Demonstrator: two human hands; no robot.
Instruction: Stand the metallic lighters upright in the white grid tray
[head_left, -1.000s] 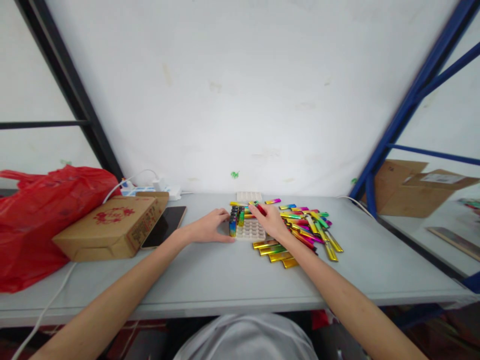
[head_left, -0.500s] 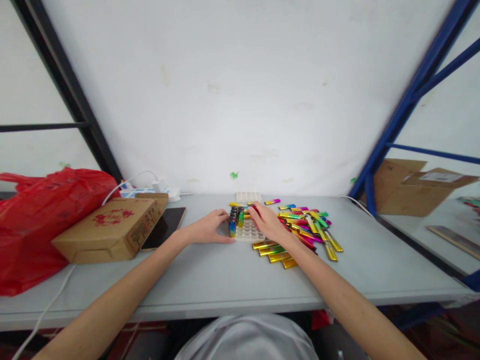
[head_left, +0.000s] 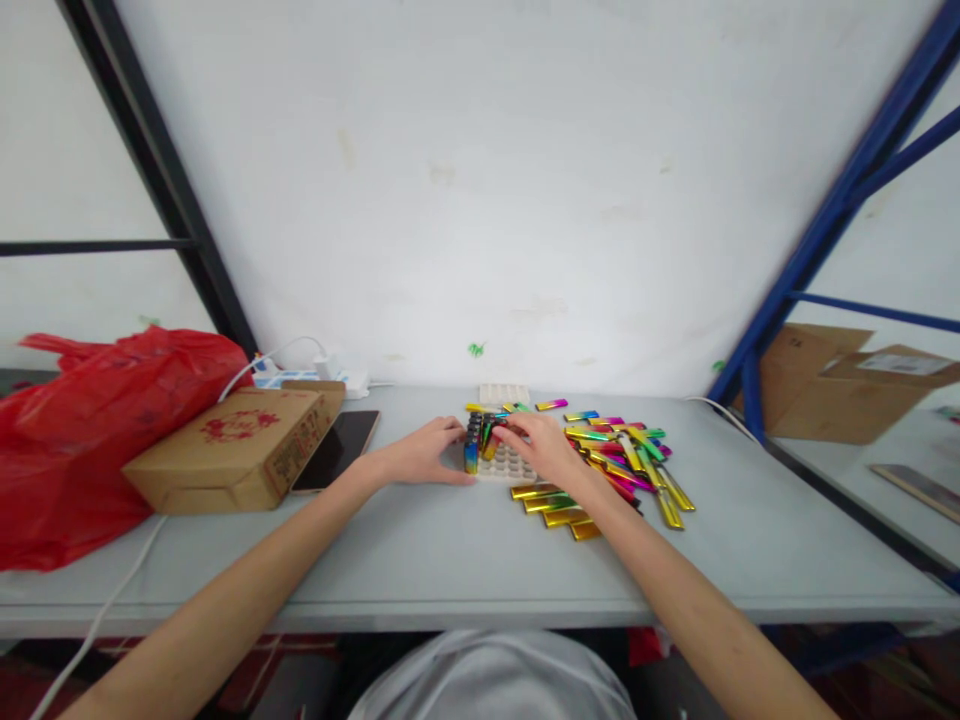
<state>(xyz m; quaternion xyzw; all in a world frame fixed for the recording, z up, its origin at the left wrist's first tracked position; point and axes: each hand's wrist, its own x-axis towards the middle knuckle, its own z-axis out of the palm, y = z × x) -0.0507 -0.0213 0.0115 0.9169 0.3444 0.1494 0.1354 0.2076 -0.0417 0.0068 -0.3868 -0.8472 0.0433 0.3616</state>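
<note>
A pale tray (head_left: 517,463) with rows of small holes lies in front of me. Along its left side, shiny lighters (head_left: 471,455) with black tops stand upright. My left hand (head_left: 431,453) rests at the tray's left edge, thumb and fingers apart beside the standing lighters. In the pinched fingers of my right hand (head_left: 541,443) is a gold lighter (head_left: 491,446), tilted over the tray next to the upright ones. Its upper end is partly hidden by the fingers. Right of the tray, a loose pile of metallic lighters (head_left: 634,455) in several colours covers the table.
A row of gold lighters (head_left: 559,515) lies nearer to me. Behind is a second pale tray (head_left: 504,394). To the left are a dark tablet-like slab (head_left: 341,450), a cardboard box (head_left: 232,450), a red plastic bag (head_left: 127,430) and a power strip (head_left: 356,384). Blue shelf posts (head_left: 750,390) stand right.
My right hand has brought a gold lighter to the tray beside the upright ones, tilted. My left hand keeps its place by the tray. The whole view has shifted slightly.
</note>
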